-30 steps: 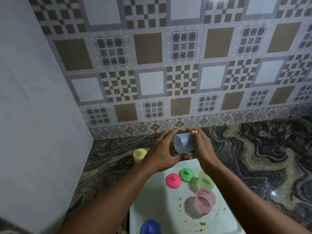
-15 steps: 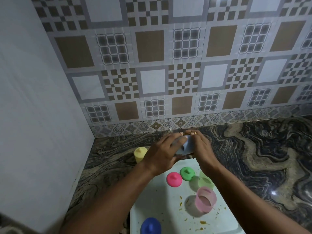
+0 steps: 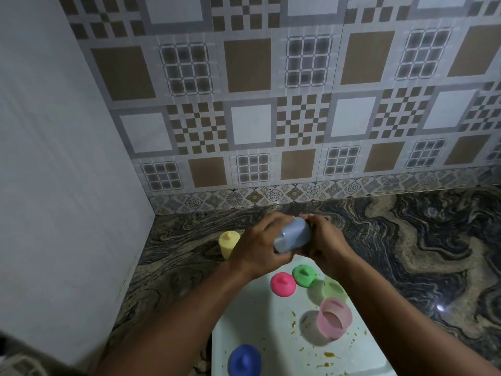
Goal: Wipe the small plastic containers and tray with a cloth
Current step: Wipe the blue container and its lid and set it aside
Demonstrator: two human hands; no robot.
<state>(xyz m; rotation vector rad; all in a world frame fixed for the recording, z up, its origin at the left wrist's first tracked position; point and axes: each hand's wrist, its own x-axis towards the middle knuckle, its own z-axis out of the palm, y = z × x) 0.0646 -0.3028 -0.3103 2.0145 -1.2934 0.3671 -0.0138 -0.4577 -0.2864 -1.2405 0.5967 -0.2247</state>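
Below, left hand (image 3: 257, 248) and right hand (image 3: 325, 245) gripping blue container (image 3: 292, 236), swirled marble counter (image 3: 406, 240), crumb-speckled tray (image 3: 257, 321), patterned tile wall (image 3: 271, 104)

White wall (image 3: 54, 185) close on the left, tiled wall (image 3: 271, 118) far, yellow container (image 3: 229, 244) near their corner, counter (image 3: 406, 253) open to the right, cups (image 3: 333, 317) and lids (image 3: 282, 284) crowding the tray's (image 3: 257, 316) right half, bare strip down its left.

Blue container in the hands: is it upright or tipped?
Tipped: the blue container lies sideways, lifted off the counter, gripped between the left hand and the right hand.
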